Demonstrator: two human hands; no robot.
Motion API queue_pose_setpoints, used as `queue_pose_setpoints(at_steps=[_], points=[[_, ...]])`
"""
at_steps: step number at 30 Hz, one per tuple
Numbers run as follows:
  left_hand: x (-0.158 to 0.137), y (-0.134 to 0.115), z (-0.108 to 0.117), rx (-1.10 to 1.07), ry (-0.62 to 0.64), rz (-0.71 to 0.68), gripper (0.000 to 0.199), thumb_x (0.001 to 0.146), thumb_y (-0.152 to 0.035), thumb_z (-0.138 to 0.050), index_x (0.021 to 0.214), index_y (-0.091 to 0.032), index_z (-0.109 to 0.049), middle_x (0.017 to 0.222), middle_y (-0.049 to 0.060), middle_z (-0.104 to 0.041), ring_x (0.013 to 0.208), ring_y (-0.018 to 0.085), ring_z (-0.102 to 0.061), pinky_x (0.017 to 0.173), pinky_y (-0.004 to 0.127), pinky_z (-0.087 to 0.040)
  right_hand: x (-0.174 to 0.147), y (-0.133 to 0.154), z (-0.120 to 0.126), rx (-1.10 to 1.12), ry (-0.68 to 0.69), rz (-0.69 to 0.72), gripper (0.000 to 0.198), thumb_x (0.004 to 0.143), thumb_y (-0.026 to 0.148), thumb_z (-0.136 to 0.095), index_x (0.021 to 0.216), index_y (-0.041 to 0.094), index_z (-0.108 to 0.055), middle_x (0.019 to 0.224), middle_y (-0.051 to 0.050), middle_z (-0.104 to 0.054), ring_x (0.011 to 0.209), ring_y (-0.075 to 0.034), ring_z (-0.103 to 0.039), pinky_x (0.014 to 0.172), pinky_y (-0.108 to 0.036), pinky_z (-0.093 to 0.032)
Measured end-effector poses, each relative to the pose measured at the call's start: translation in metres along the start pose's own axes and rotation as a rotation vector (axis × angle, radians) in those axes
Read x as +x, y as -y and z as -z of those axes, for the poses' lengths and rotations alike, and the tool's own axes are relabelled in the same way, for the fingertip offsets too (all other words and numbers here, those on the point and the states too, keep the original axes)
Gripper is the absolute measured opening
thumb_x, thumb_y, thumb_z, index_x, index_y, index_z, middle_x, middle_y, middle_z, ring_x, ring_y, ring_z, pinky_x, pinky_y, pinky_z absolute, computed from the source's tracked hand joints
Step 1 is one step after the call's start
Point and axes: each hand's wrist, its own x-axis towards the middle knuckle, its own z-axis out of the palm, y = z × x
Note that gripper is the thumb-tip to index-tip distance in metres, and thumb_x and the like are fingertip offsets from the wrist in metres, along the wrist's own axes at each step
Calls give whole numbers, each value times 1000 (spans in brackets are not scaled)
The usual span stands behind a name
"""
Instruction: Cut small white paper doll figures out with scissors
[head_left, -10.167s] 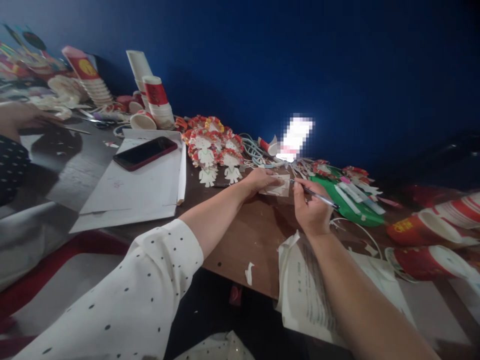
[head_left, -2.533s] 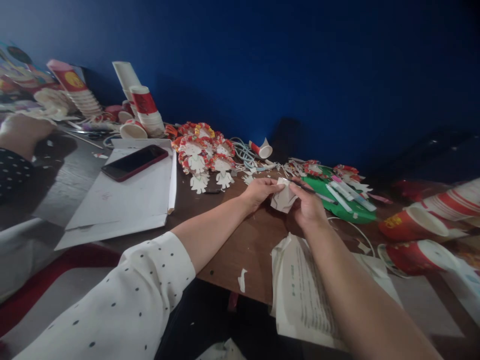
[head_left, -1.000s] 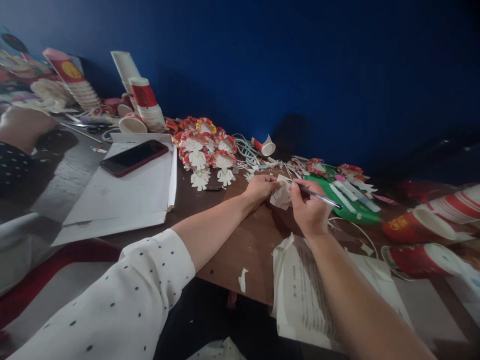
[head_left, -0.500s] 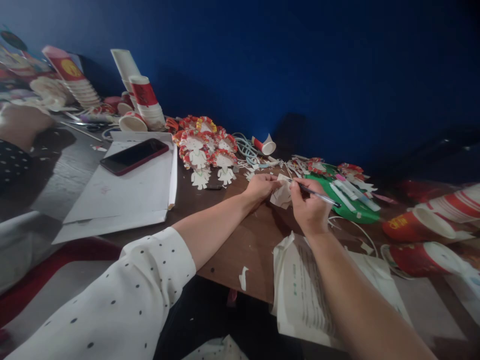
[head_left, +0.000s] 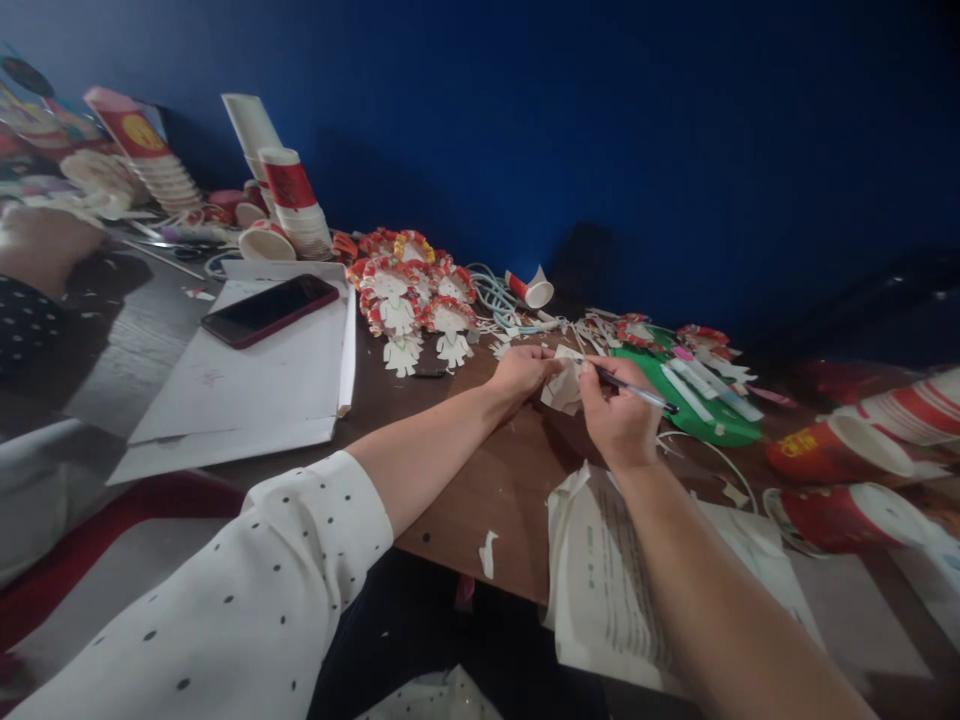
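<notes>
Brown tabletop (head_left: 487,485), dark blue wall (head_left: 480,130)

Small off-white paper piece (head_left: 561,392), held at left edge, markings too small to read, slim pen (head_left: 646,394), dark-ended, slanting, tip at paper's upper right, contact unclear

That wall (head_left: 465,120) is deep blue, the worktop (head_left: 480,490) brown. The near sleeve (head_left: 300,545) is white with dark dots, the neighbour's sleeve (head_left: 26,325) dark with pale dots. The held paper (head_left: 559,394) looks off-white, the cups (head_left: 291,188) red and white, the figures (head_left: 397,315) white with mostly red frills, the sheet (head_left: 671,425) green.
</notes>
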Motion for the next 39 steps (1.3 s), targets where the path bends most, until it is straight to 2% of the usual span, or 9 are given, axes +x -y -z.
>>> queue_pose_setpoints(at_steps=[9,16,24,33,39], points=[[-3,-4,0,22,-15,10,19,73,-18,-81,64,-14,-65,50,-3,-55,47,7,-45,55,23,-38,-1,2,0,-48,-1,4,27,94,41,-56,94,20,-72,90,-10,-78,82,-23,-73,76,-34,-56],[-4,-5,1,38,-16,7,18,78,-17,-77,65,-13,-64,48,-4,-50,46,5,-39,52,21,-33,-1,1,-1,-63,3,24,26,94,41,-56,92,20,-71,88,-10,-77,81,-24,-73,75,-34,-56],[-2,-4,1,52,-31,2,22,74,-23,-82,68,-13,-64,49,-5,-50,46,5,-38,51,20,-32,-2,-1,-1,-74,-3,60,24,94,39,-57,92,20,-71,87,-9,-77,81,-23,-74,76,-32,-57],[2,-2,2,28,-10,25,13,80,-17,-74,71,-12,-67,52,-3,-57,47,7,-46,55,22,-40,-1,1,1,-54,-13,97,23,94,35,-58,92,18,-73,85,-10,-77,76,-21,-74,72,-30,-56],[2,-3,1,3,16,34,13,78,-14,-75,70,-12,-66,54,-1,-61,48,7,-51,54,21,-40,-1,0,1,-47,2,44,23,93,37,-58,91,18,-72,83,-10,-77,75,-22,-73,71,-32,-56]])
